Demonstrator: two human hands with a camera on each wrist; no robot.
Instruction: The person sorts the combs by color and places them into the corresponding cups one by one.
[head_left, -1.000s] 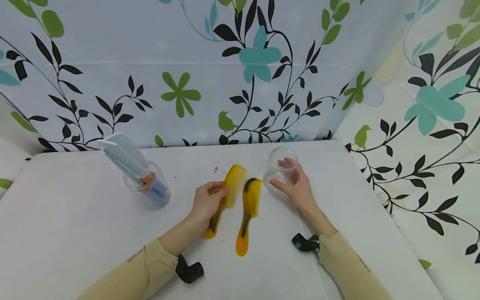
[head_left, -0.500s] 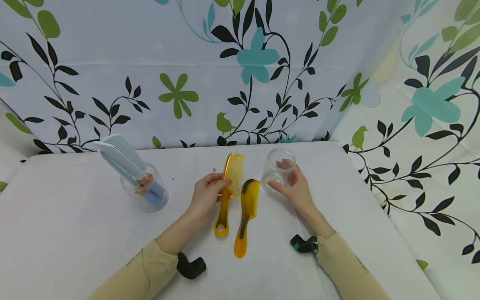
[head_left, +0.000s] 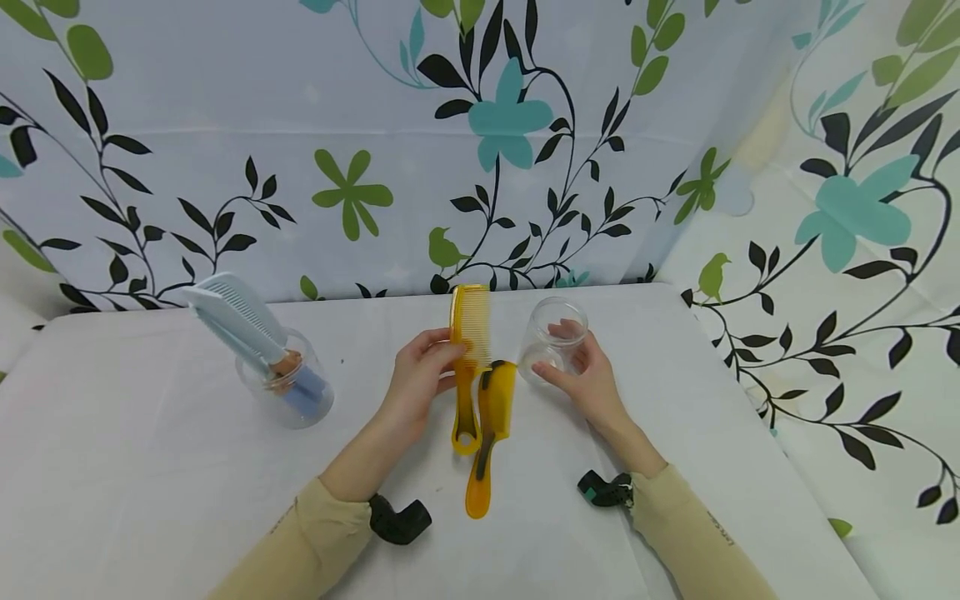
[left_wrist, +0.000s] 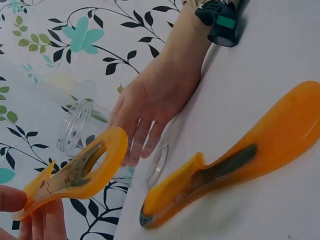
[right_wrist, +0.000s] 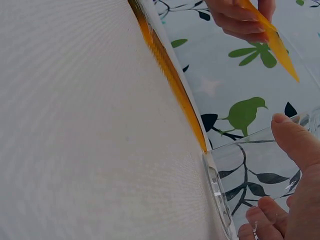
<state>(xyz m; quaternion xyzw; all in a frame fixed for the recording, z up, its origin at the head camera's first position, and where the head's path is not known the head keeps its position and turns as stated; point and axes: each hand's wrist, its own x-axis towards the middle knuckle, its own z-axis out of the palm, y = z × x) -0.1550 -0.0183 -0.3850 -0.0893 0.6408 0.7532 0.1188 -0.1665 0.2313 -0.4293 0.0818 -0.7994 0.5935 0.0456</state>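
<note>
My left hand [head_left: 416,379] pinches a translucent yellow comb [head_left: 471,329] between thumb and fingers, its toothed part up and its handle, with a hole in the end, pointing down. In the left wrist view this comb [left_wrist: 109,175] is raised off the table. A second yellow comb [head_left: 498,408] with a dark streak lies on the table, partly overlapped by the first in the head view. My right hand [head_left: 592,385] holds a clear jar [head_left: 538,340] by its side, thumb and fingers around it. The right wrist view shows the jar [right_wrist: 257,162] standing on the tabletop with nothing visible inside.
To the left stands another clear jar [head_left: 321,392] with a light blue comb [head_left: 243,312] and other blue and brown handled pieces leaning in it. A white cloth [head_left: 172,467] covers the table. Behind it hangs a leaf-patterned curtain [head_left: 247,100].
My left hand has lifted the comb off the table and turned it more upright, moving it right and away from me towards the jar. The right hand stays on the jar.
</note>
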